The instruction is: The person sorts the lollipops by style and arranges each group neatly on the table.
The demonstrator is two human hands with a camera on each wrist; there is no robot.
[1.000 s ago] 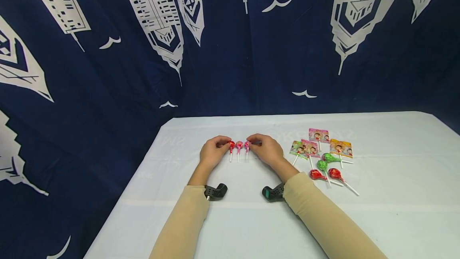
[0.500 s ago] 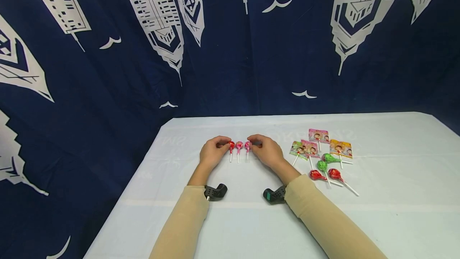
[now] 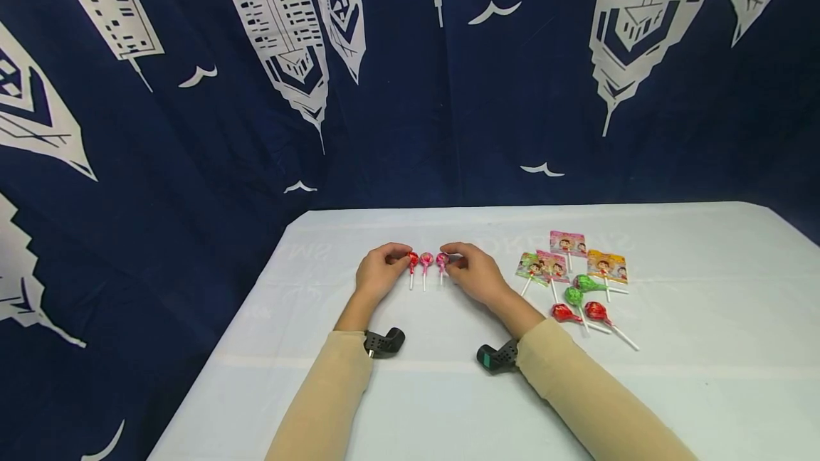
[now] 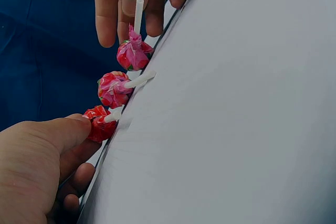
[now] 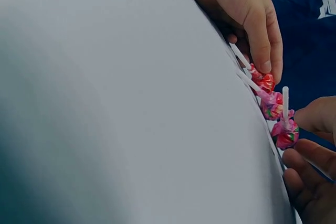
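On the white bench [image 3: 423,390], red lollipop [image 4: 102,128] pinched in left hand [image 3: 376,274]; pink lollipop [image 5: 286,136] at right hand [image 3: 477,274], grip unclear; midway between, middle lollipop [image 4: 112,91], laid front-to-back.

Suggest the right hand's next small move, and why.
Perhaps draw the right hand away from the outer pink lollipop: in the head view, that candy lines up with the middle pink lollipop and red lollipop, while other lollipops lie jumbled further right.
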